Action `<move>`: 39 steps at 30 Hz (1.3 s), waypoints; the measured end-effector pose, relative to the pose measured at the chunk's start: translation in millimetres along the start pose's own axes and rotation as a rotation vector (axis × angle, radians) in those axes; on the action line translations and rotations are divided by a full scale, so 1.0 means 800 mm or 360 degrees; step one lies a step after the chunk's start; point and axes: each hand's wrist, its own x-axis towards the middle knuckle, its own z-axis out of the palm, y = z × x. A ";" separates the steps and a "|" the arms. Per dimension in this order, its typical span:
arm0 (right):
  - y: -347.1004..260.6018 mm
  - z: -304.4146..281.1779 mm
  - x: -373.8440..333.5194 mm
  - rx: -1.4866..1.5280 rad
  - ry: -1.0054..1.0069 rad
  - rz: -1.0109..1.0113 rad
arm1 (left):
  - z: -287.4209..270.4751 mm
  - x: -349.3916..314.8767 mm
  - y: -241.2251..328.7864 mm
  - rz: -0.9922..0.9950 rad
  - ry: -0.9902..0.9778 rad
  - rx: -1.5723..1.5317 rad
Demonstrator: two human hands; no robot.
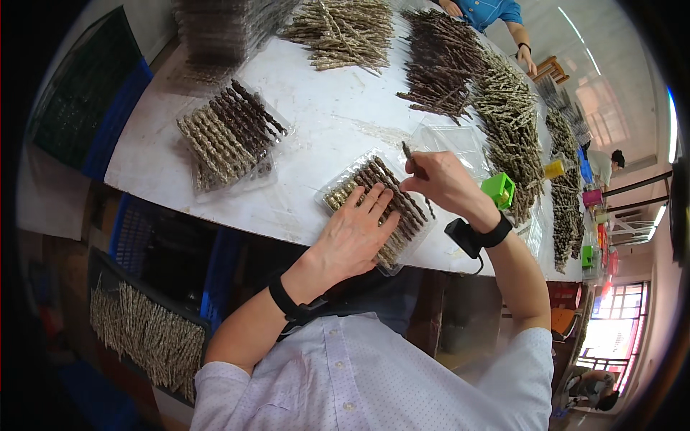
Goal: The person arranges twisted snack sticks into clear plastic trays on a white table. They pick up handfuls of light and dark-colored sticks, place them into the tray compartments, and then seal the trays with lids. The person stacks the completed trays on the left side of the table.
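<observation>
My left hand (353, 231) lies with its fingers spread over the rows of sticks in a clear plastic tray (392, 270) at the table's near edge. The sticks are thin, twisted and glossy, gold-brown on the left and dark brown on the right. Just above the tray's right side, my right hand (444, 181) is closed in a pinch on a dark twisted stick (407, 151), whose upper end juts out past the fingers. To the left stands a second filled clear tray (228, 179), with gold sticks (215, 147) and dark sticks (248, 118) side by side.
Loose piles of gold sticks (341, 36), dark sticks (438, 61) and greenish sticks (510, 115) cover the far and right table. A bright green holder (499, 189) stands by my right wrist. Stacked clear trays (223, 32) rise at the back left. Another person's hand (527, 59) reaches in at the far side.
</observation>
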 end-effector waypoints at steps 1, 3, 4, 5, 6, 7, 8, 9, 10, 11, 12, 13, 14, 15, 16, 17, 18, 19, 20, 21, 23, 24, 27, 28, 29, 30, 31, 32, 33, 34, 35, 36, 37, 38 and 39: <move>0.006 0.007 0.001 0.0003 -0.0003 0.0000 | -0.002 0.001 0.001 0.0005 -0.0001 -0.0004; 0.016 0.019 0.002 -0.0012 -0.0027 0.0019 | -0.002 0.002 0.001 0.0015 0.0006 -0.0003; 0.019 0.023 0.001 -0.0045 -0.0002 -0.0004 | -0.001 0.002 0.001 0.0021 0.0015 0.0002; 0.022 0.027 0.001 -0.0079 0.0024 -0.0027 | 0.000 0.001 0.000 0.0028 0.0025 0.0008; 0.025 0.031 0.001 -0.0113 0.0056 -0.0048 | 0.000 0.001 0.000 0.0028 0.0020 0.0006; 0.028 0.037 0.001 -0.0281 0.0070 -0.0091 | -0.001 0.000 0.001 0.0027 0.0015 0.0004; 0.030 0.043 0.002 -0.0450 0.0085 -0.0133 | -0.001 0.000 0.001 0.0028 0.0010 0.0002; 0.029 0.047 0.002 -0.0620 0.0097 -0.0180 | -0.001 -0.001 0.001 0.0024 0.0015 0.0006; 0.027 0.048 0.000 -0.0695 0.0081 -0.0167 | 0.000 -0.001 0.001 0.0020 0.0020 0.0009; 0.026 0.049 -0.005 -0.0769 0.0064 -0.0152 | -0.001 0.000 0.001 0.0017 0.0026 0.0013; 0.025 0.050 -0.009 -0.0843 0.0044 -0.0140 | 0.000 0.000 0.001 0.0019 0.0023 0.0017; 0.027 0.051 -0.012 -0.0898 0.0060 -0.0204 | 0.000 0.000 0.000 0.0022 0.0021 0.0021; 0.026 0.050 -0.011 -0.0895 0.0085 -0.0210 | 0.000 0.000 0.000 0.0025 0.0018 0.0024; 0.024 0.049 -0.012 -0.0890 0.0114 -0.0212 | 0.000 -0.001 0.000 0.0020 0.0018 0.0021; 0.022 0.047 -0.013 -0.0884 0.0143 -0.0213 | 0.001 -0.001 0.000 0.0015 0.0017 0.0018; 0.019 0.044 -0.011 -0.0748 0.0268 -0.0240 | 0.001 -0.002 0.000 0.0009 0.0016 0.0014; 0.016 0.040 -0.009 -0.0609 0.0392 -0.0265 | 0.000 -0.002 0.000 0.0008 0.0015 0.0016; 0.014 0.039 -0.008 -0.0469 0.0514 -0.0289 | -0.001 -0.002 0.001 0.0005 0.0013 0.0017; 0.016 0.045 -0.007 -0.0531 0.0463 -0.0363 | -0.002 -0.002 0.001 0.0002 0.0012 0.0018; 0.019 0.053 -0.007 -0.0598 0.0416 -0.0427 | -0.002 -0.001 0.002 0.0005 0.0014 0.0028; 0.020 0.061 -0.011 -0.0682 0.0329 -0.0538 | -0.002 0.000 0.003 0.0012 0.0020 0.0046; 0.020 0.062 -0.009 -0.0643 0.0339 -0.0553 | -0.003 0.000 0.003 0.0011 0.0015 0.0051; 0.023 0.061 -0.005 -0.0487 0.0370 -0.0518 | -0.004 -0.002 0.001 0.0028 0.0025 0.0065; 0.021 0.056 -0.006 -0.0408 0.0380 -0.0457 | -0.003 -0.005 0.000 0.0044 0.0044 0.0072; 0.021 0.052 -0.006 -0.0329 0.0389 -0.0397 | -0.001 -0.007 0.000 0.0061 0.0063 0.0078; 0.029 0.051 -0.006 -0.0315 0.0336 -0.0361 | 0.001 -0.010 -0.002 0.0110 0.0127 0.0046; 0.043 0.050 -0.006 -0.0298 0.0279 -0.0327 | 0.004 -0.015 -0.003 0.0156 0.0187 0.0012; 0.052 0.047 -0.006 -0.0282 0.0221 -0.0294 | 0.006 -0.020 -0.004 0.0202 0.0248 -0.0021; 0.051 0.038 -0.007 -0.0354 -0.0056 -0.0213 | 0.008 -0.026 -0.004 0.0260 0.0449 -0.0050; 0.053 0.034 -0.009 -0.0300 -0.0116 -0.0215 | 0.013 -0.034 -0.003 0.0302 0.0514 -0.0040; 0.055 0.031 -0.015 -0.0246 -0.0177 -0.0218 | 0.019 -0.044 -0.001 0.0343 0.0580 -0.0029; 0.056 0.031 -0.017 -0.0184 -0.0239 -0.0239 | 0.023 -0.054 -0.001 0.0373 0.0636 -0.0005; 0.053 0.031 -0.017 -0.0149 -0.0268 -0.0197 | 0.023 -0.059 0.002 0.0375 0.0713 -0.0018; 0.049 0.031 -0.018 -0.0115 -0.0299 -0.0156 | 0.026 -0.065 0.003 0.0370 0.0750 -0.0024; 0.042 0.030 -0.022 0.0022 -0.0324 -0.0039 | 0.030 -0.070 0.005 0.0373 0.0795 -0.0036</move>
